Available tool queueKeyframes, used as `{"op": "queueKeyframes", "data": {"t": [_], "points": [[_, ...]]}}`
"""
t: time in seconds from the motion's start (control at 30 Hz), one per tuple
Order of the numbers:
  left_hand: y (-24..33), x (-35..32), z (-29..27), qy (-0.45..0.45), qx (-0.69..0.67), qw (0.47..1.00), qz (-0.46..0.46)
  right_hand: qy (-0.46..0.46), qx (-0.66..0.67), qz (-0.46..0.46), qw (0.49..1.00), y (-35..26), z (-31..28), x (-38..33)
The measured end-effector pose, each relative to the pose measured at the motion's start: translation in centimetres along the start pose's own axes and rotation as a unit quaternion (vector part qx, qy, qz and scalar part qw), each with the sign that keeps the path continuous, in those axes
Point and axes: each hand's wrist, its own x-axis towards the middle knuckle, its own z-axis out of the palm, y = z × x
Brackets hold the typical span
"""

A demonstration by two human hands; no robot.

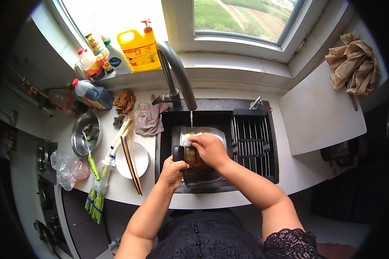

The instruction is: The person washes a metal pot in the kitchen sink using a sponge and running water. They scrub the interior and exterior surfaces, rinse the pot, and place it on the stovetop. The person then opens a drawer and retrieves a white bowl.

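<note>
My left hand (172, 172) is closed at the left side of a black-handled pot (193, 159), whose wall looks brownish. Its black handle (177, 152) sticks up beside my thumb. My right hand (211, 150) pinches a greyish scrubbing pad (187, 141) against the pot's far side. The fingers hide part of the pad, and the pot's inside is hard to make out. Under it, in the dark sink (166, 138), lies a pale rectangular basin (220, 134). A thin stream of water (191, 118) falls from the grey faucet (186, 82) just beyond my hands.
A black drying rack (253, 144) covers the sink's right part. Chopsticks (131, 166) lie across a white bowl (145, 156) to the left, near green onions (98, 194) and a steel bowl (80, 144). A yellow jug (138, 52) stands on the sill; a white board (322, 112) is at right.
</note>
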Motion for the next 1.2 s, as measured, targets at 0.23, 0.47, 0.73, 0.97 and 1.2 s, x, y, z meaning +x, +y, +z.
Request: {"op": "queueKeyframes", "data": {"t": [0.23,0.47,0.73,0.97,1.2], "points": [[0.7,0.6,0.6,-0.059,0.004,0.998,-0.004,0.043,0.183,0.096,0.977,-2.6,2.1,-0.9],[1.5,3.3,0.2,-0.109,-0.037,0.993,0.001,0.073,0.149,0.074,0.983,-1.3,2.3,-2.3],[1.7,8.5,-0.9,-0.115,-0.055,0.99,-0.064,0.062,0.087,0.144,0.984,-1.4,1.1,1.1],[2.4,7.8,4.7,-0.032,-0.045,0.998,-0.036,0.163,0.122,0.154,0.967,1.6,1.8,3.2],[2.5,9.5,3.4,-0.002,-0.002,1.0,-0.012,0.151,0.066,0.14,0.976,0.2,3.2,1.7]]}}
